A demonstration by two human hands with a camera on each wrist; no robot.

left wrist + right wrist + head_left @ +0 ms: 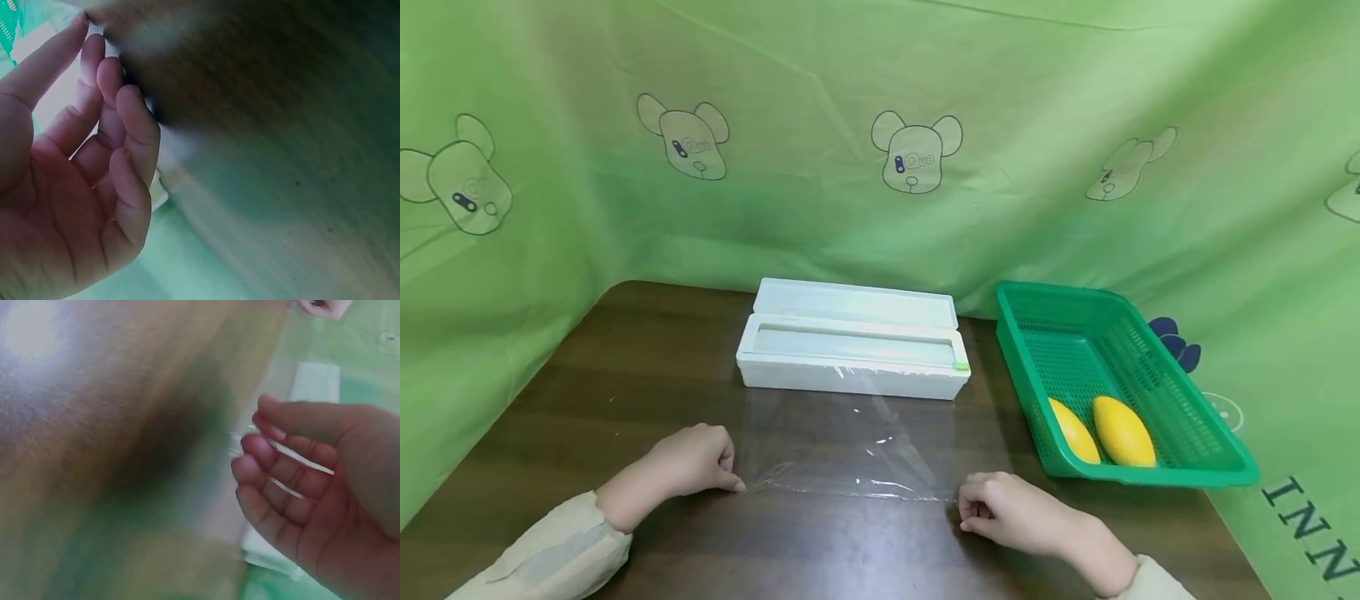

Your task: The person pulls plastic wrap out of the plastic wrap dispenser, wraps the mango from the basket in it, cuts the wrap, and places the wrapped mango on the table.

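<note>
A sheet of clear cling film (pixel 865 450) stretches over the brown table from a white cling film box (pixel 853 379) toward the person. My left hand (pixel 696 462) pinches the film's near left corner between thumb and fingertip. At the near right corner, my right hand (pixel 1018 512) pinches the film with its fingers curled. The box's lid (pixel 853 304) is raised at the back, and a small green cutter slide (pixel 961 366) sits at the right end of its front part. Both wrist views show the fingertips (pixel 269 403) gathered close to the thumb.
To the right stands a green plastic basket (pixel 1180 475) holding two yellow mangoes (pixel 1123 431) (pixel 1075 431). A green curtain (pixel 820 208) printed with bear faces hangs behind and beside the wooden table (pixel 647 358).
</note>
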